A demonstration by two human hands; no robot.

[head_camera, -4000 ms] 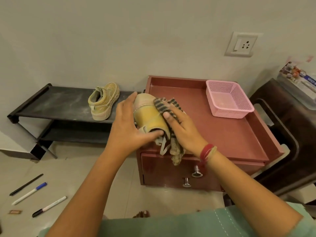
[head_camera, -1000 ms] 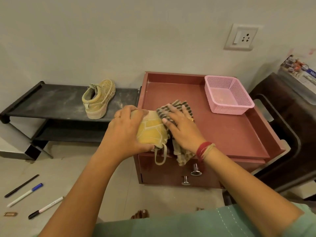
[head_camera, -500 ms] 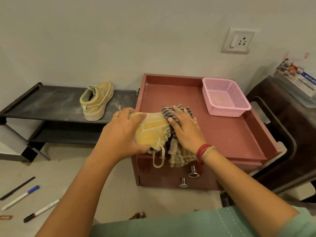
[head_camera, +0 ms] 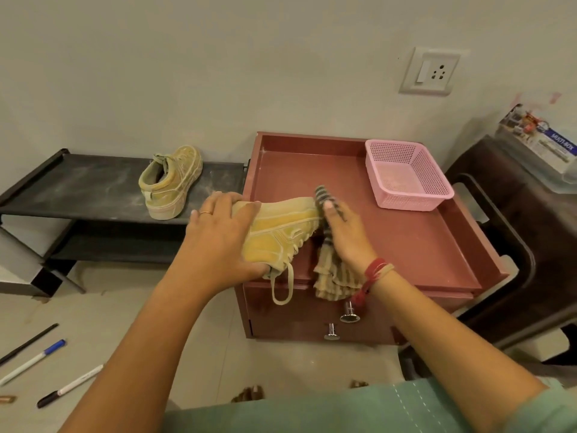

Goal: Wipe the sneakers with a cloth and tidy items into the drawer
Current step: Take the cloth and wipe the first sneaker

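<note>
held sneaker: mustard yellow, pale stitching | shelf sneaker: same yellow-tan, off-white sole | cloth: beige with dark stripes, possibly grey | cabinet: reddish brown | basket: pink mesh | rack: black, dusty-grey streaks | wrist thread: red | garment: pale green, white dashes | pen cap: blue

A red-brown, rimmed tabletop fills the middle right of the frame. A pink basket stands in its far right corner. Just beside it, at the left, a dusty black shelf carries one sneaker, which stands on its sole near the shelf's right end. Three pens lie on the floor at the lower left.
</note>
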